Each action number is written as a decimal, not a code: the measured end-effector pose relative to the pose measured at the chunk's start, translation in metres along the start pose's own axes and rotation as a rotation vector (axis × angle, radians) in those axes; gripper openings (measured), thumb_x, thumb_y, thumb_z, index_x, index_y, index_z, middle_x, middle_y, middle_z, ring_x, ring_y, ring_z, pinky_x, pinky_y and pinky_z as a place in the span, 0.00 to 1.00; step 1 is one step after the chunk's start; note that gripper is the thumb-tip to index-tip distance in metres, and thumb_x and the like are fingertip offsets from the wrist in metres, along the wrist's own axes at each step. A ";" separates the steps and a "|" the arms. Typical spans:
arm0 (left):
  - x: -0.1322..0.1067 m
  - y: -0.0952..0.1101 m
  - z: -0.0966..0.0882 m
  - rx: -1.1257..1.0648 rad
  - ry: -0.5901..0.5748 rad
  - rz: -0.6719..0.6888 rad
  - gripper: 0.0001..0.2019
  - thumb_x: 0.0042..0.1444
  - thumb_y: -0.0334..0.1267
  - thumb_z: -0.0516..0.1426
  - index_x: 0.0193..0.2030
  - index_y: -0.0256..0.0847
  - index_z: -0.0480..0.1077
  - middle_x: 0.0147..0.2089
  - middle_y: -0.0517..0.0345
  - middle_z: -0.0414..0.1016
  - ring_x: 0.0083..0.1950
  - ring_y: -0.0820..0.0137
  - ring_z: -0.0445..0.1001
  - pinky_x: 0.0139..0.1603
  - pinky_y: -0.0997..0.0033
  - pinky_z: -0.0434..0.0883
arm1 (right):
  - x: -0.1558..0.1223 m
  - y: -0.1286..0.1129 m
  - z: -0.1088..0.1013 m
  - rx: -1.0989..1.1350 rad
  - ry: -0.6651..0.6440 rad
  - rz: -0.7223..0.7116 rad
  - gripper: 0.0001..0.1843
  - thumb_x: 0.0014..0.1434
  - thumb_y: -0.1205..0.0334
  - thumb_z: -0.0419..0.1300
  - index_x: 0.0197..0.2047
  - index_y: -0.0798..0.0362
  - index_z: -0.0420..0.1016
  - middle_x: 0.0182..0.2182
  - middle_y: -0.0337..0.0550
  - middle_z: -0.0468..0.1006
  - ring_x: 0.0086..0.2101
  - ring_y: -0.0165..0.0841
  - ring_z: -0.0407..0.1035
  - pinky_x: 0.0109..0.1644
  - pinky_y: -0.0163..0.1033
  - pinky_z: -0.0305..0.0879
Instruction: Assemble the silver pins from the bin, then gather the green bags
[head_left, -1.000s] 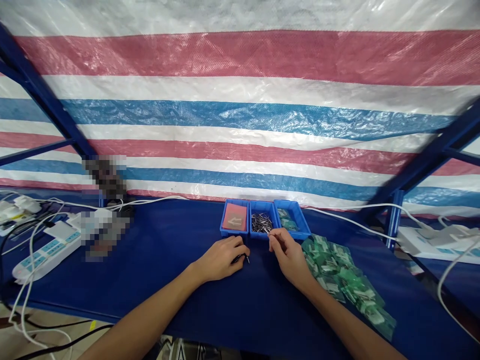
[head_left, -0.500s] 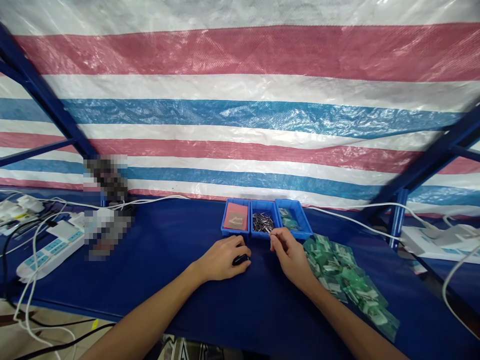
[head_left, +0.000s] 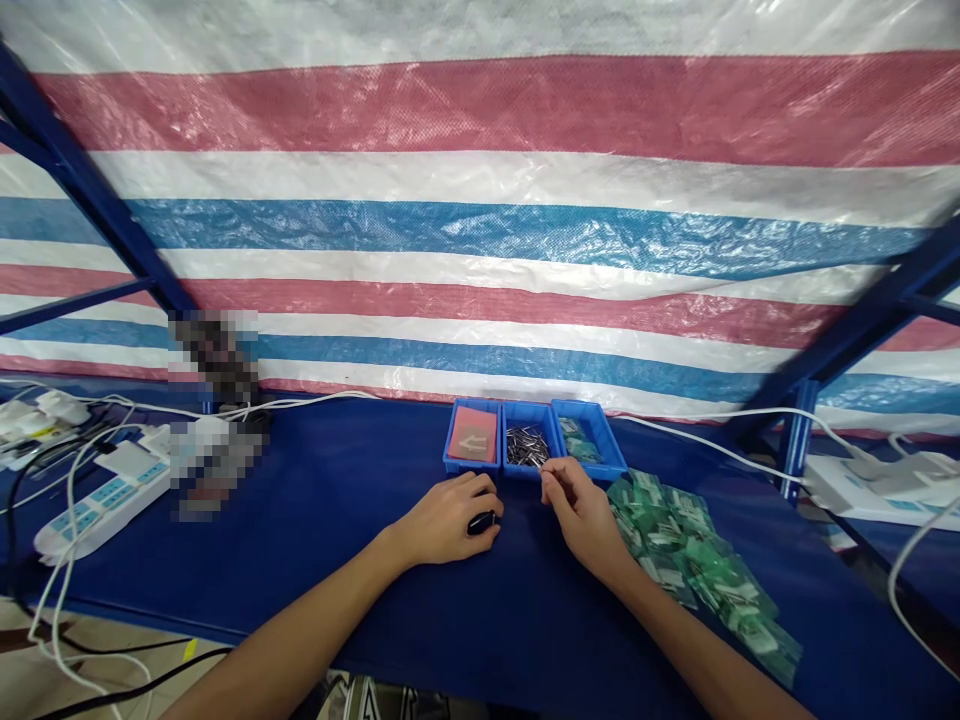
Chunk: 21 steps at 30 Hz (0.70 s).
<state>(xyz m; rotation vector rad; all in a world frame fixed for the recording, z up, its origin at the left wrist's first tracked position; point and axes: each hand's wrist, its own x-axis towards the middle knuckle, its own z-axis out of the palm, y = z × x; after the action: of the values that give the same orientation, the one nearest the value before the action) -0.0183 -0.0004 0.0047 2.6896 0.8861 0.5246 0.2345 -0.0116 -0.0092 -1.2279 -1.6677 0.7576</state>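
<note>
My left hand (head_left: 450,516) rests on the blue table (head_left: 315,480), its fingers curled round a small, smooth black object (head_left: 481,522) whose kind I cannot make out. My right hand (head_left: 589,515) is at the near right corner of the middle blue bin (head_left: 517,470), thumb and forefinger pinched together. Anything between those fingertips is too small to tell. Many thin dark metal pieces (head_left: 526,445) lie in that bin. Left of it, a blue bin (head_left: 472,467) holds a pink sheet (head_left: 468,425) with a pale arrow-marked piece (head_left: 472,443). The right-hand blue bin (head_left: 611,462) contains small clear packets (head_left: 579,440).
Several green-tinted plastic packets (head_left: 697,560) lie spread beside my right forearm. A white power strip (head_left: 97,505) with cables sits at the left, another white strip (head_left: 862,490) at the right. Blue frame posts (head_left: 847,330) and a striped sheet (head_left: 487,230) stand behind.
The view has shifted very slightly. Both hands keep nearly the same place and grip; the black object shows at a slightly different angle in my left fingers.
</note>
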 end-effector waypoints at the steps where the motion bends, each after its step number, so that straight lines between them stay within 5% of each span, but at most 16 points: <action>1: 0.000 0.000 0.000 0.000 0.000 0.002 0.07 0.67 0.38 0.60 0.50 0.43 0.73 0.51 0.54 0.73 0.50 0.64 0.73 0.52 0.67 0.71 | 0.000 0.000 0.000 0.000 -0.001 0.002 0.12 0.76 0.50 0.52 0.48 0.48 0.70 0.28 0.37 0.71 0.29 0.36 0.67 0.35 0.40 0.62; 21: 0.000 0.000 0.002 0.023 -0.008 0.017 0.16 0.59 0.24 0.54 0.50 0.43 0.72 0.51 0.55 0.74 0.48 0.64 0.71 0.51 0.65 0.71 | 0.001 0.003 0.001 -0.007 -0.001 -0.003 0.12 0.76 0.50 0.52 0.47 0.48 0.70 0.28 0.37 0.72 0.29 0.36 0.67 0.35 0.40 0.61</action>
<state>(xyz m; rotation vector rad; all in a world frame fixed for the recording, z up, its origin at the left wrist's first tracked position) -0.0180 -0.0005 0.0031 2.7203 0.8722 0.5097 0.2344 -0.0098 -0.0119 -1.2296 -1.6743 0.7509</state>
